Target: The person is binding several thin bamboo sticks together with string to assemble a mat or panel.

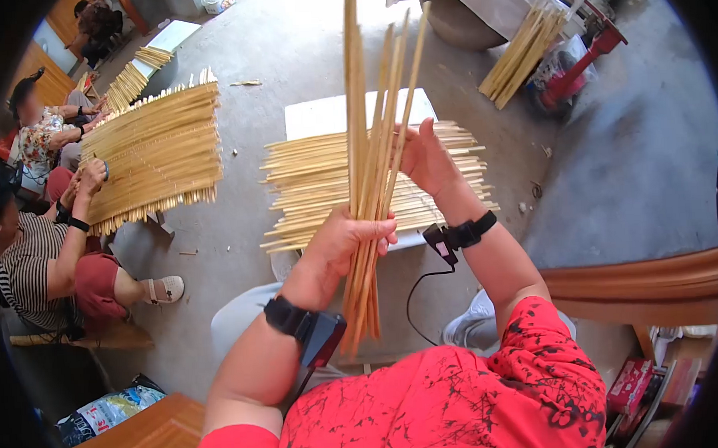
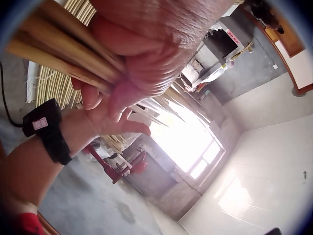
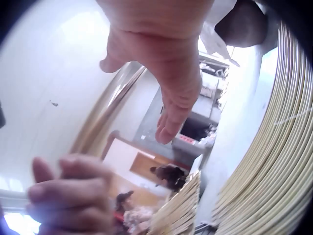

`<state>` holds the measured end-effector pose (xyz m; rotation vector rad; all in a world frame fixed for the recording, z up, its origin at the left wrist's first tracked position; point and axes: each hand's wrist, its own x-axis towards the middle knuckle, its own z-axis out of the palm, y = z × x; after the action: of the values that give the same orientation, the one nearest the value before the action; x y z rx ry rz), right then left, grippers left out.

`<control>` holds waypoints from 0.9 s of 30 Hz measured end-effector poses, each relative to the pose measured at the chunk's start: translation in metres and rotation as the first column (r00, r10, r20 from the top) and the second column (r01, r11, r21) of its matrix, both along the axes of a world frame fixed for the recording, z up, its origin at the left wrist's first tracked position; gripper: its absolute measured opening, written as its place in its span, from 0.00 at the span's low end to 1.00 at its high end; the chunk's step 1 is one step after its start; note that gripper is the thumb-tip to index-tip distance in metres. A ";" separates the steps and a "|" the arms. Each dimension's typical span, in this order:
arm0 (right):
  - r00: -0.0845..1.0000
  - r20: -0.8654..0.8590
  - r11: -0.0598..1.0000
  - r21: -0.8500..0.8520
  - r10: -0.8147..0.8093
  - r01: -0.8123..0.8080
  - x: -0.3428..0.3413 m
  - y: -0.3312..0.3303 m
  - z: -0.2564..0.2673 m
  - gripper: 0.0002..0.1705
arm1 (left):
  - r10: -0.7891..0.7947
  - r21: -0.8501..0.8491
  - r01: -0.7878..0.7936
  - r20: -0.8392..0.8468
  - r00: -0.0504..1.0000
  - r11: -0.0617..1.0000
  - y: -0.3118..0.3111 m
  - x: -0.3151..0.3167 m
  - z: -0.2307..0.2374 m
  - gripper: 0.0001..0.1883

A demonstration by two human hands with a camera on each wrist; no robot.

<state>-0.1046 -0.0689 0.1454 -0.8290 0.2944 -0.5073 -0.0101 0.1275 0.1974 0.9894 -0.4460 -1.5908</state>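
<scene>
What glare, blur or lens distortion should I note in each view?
Head: black rounded corners, and the floor washes out to near white at the top. Left wrist: the window is blown out to white, and the held sticks nearest the lens look soft. Right wrist: the left hand is blurred, and the laid-out sticks look bowed.

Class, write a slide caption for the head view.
The left hand grips a bundle of sticks, the right hand close by, above more sticks laid side by side.
</scene>
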 end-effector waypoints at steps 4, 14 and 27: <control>0.900 0.356 0.968 -0.101 0.251 -0.230 -0.015 0.063 0.062 0.42 | -0.278 -0.026 0.281 0.083 0.957 0.959 -0.004 -0.022 0.001 0.10; 0.870 -0.034 0.850 -0.240 -0.491 0.470 -0.088 0.058 0.110 0.06 | -0.400 -0.324 0.423 0.137 0.906 0.846 -0.027 -0.067 -0.011 0.24; 0.613 -0.045 0.573 -0.414 -0.789 0.707 -0.104 0.072 0.117 0.09 | -0.272 -0.134 0.433 0.605 0.748 0.892 -0.025 -0.114 -0.035 0.19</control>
<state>-0.2085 0.0036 0.2624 -1.1104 0.8125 -1.3235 -0.1244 0.1030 0.1626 1.2157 -1.3109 -1.4797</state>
